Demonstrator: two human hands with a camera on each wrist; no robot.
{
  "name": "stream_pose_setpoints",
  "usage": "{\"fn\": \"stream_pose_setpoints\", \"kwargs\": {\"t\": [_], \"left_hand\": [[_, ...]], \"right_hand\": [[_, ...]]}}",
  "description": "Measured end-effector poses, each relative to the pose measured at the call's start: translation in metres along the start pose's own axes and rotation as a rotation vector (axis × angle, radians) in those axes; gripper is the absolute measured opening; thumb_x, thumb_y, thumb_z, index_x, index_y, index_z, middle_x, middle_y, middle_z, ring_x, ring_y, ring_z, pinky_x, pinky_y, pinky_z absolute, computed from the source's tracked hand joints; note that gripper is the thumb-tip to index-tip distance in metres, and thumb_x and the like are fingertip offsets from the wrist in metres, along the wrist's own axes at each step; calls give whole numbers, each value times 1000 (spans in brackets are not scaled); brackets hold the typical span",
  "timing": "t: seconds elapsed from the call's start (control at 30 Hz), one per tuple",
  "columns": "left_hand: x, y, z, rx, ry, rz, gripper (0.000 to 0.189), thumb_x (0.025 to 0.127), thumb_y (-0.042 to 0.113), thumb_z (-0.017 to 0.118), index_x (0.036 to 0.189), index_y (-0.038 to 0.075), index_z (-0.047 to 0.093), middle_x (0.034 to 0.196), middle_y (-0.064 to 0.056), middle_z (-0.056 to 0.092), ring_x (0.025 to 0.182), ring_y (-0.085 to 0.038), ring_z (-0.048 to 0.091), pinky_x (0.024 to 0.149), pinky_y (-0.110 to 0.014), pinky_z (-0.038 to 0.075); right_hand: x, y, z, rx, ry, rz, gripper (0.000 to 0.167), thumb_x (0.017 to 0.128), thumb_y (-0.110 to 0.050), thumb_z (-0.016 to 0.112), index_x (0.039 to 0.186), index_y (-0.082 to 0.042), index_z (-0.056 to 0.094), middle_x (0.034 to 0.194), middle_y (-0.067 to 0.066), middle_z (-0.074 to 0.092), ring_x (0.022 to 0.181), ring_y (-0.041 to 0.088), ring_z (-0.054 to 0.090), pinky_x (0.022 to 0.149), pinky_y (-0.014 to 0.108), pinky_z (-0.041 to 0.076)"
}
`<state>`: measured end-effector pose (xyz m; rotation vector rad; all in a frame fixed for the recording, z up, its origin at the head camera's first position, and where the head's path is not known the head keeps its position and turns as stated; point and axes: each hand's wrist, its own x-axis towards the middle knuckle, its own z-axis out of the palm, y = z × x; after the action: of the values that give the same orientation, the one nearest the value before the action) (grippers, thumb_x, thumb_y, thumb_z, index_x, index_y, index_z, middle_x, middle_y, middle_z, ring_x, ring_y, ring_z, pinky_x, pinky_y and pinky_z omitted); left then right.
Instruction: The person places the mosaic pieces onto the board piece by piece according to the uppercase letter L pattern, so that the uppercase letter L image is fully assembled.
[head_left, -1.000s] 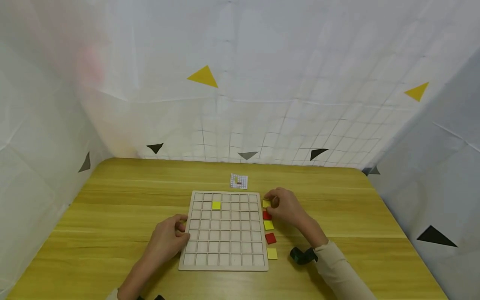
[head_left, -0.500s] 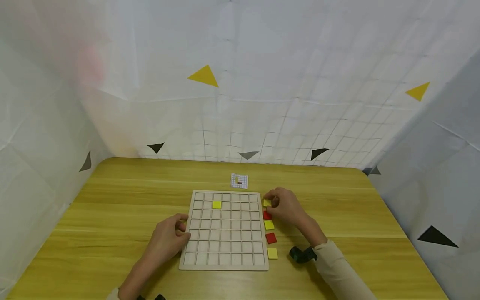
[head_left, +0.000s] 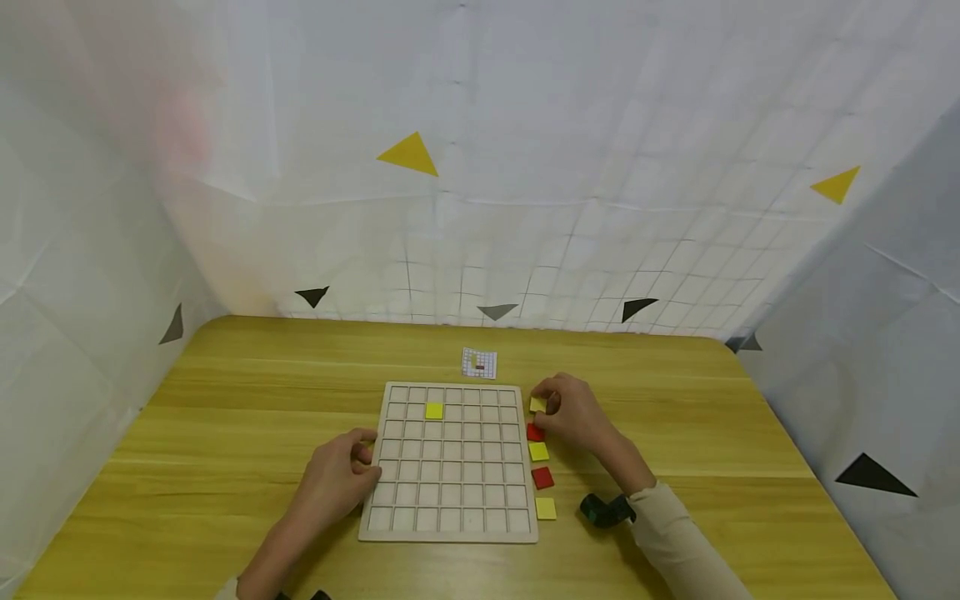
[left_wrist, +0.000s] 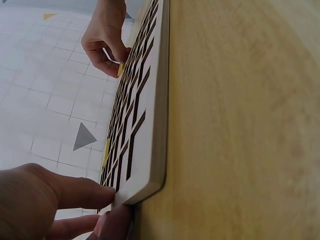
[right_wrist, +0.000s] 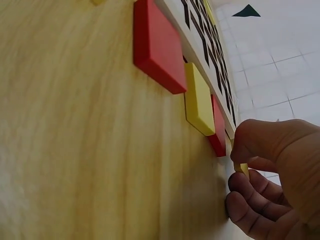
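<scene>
A pale wooden grid board [head_left: 450,537] lies on the table with one yellow tile [head_left: 434,410] in its upper part. My left hand [head_left: 336,475] holds the board's left edge; in the left wrist view its thumb and a finger meet the rim by the near corner. Off the board's upper right side, my right hand [head_left: 573,410] pinches a small yellow tile [head_left: 537,404] between thumb and fingers. In the right wrist view this tile [right_wrist: 242,169] shows partly between the fingertips. Just below the right hand lies a red tile [head_left: 535,432], partly covered by the thumb.
Down the board's right side run another yellow tile [head_left: 538,451], a red tile [head_left: 543,477] and a yellow tile [head_left: 546,508]. A small printed grid card [head_left: 479,363] lies behind the board. A dark wrist device [head_left: 606,511] sits by the right sleeve. White sheeting surrounds the table.
The yellow tile in my right fingers has shifted slightly right, away from the board's edge. My left hand keeps its place on the board.
</scene>
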<state>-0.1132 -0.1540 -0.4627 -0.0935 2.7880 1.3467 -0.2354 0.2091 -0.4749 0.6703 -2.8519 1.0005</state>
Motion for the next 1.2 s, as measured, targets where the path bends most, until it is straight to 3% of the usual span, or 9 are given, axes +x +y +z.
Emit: {"fn": "stream_pose_setpoints", "kwargs": {"t": [1.2], "left_hand": [[0,1,0,-2,2,-2,47,79,1,74,125,-2,64,89,-4,61,77,-13,63,65,-29,51]], "right_hand": [[5,-24,-12,14,25,-55,26,75,-1,79,101,-1,74,92,7,60,73,20,60,63,31,51]]}}
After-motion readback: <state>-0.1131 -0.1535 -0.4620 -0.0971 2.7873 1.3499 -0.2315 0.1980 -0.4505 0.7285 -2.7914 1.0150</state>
